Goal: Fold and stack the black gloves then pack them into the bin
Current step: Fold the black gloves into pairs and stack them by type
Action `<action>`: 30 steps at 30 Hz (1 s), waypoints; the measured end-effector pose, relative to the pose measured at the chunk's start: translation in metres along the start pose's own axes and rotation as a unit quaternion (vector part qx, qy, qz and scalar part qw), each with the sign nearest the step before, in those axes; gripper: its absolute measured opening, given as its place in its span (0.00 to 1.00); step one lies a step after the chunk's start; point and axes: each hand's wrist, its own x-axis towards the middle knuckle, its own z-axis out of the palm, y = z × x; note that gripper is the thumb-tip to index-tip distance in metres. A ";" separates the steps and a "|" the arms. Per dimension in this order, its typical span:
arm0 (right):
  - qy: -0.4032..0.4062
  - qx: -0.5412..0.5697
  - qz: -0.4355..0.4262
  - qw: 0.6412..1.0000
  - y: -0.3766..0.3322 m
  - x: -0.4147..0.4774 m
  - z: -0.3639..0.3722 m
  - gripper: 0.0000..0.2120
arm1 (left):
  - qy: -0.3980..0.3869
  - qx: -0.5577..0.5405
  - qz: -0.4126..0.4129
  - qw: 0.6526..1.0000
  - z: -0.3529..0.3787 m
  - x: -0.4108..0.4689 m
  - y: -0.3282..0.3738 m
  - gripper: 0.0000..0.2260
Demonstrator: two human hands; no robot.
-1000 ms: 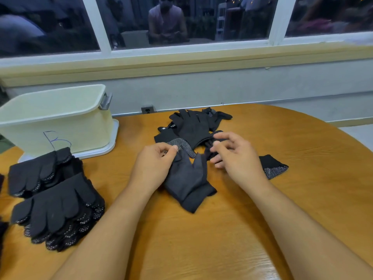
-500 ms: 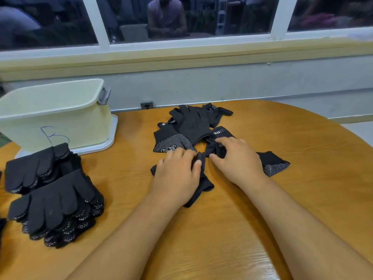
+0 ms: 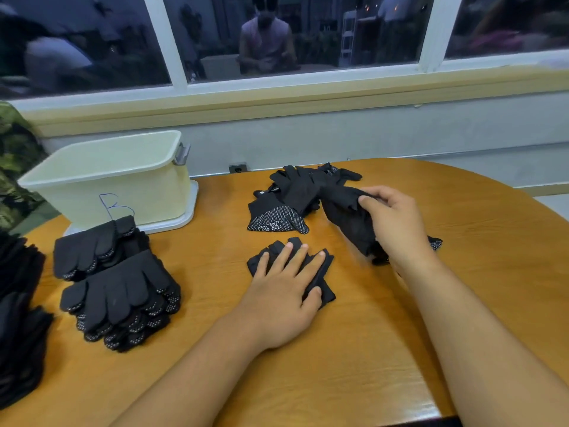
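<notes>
My left hand (image 3: 284, 285) lies flat with straight fingers on a folded black glove (image 3: 323, 272) in the middle of the table. My right hand (image 3: 391, 220) pinches another black glove (image 3: 345, 211) and holds it lifted just above the table. Behind them lies a loose pile of black gloves (image 3: 292, 195), one showing white dots. Two stacks of folded gloves (image 3: 120, 291) sit at the left. The pale bin (image 3: 107, 180) stands at the back left on its white lid.
The round wooden table (image 3: 338, 365) ends near the wall and window at the back and curves away at the right. More dark gloves (image 3: 18, 318) lie at the far left edge. A patterned cloth (image 3: 15, 167) shows beside the bin.
My left hand has flattened onto the folded glove. My right hand has picked up a second glove from the pile and lifted it to the right.
</notes>
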 end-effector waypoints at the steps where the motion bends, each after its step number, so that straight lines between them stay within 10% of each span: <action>1: -0.003 0.032 0.012 0.999 -0.003 -0.003 0.000 0.10 | -0.011 0.003 0.004 1.000 0.000 -0.005 0.000 0.27; 14: -0.128 0.301 0.119 0.938 -0.001 -0.074 0.010 0.11 | -0.039 0.013 0.118 0.992 -0.003 -0.075 0.006 0.23; 17: -0.154 0.319 0.135 0.925 0.001 -0.086 0.010 0.11 | 0.031 -0.138 0.123 0.982 -0.004 -0.076 0.003 0.19; 22: -0.206 0.330 0.154 0.908 -0.002 -0.096 0.008 0.11 | 0.295 -0.424 -0.062 0.854 -0.011 -0.066 -0.002 0.19; 30: -0.258 0.300 0.135 0.908 -0.002 -0.098 0.007 0.17 | 0.223 -0.603 -0.043 0.765 -0.039 -0.025 0.004 0.15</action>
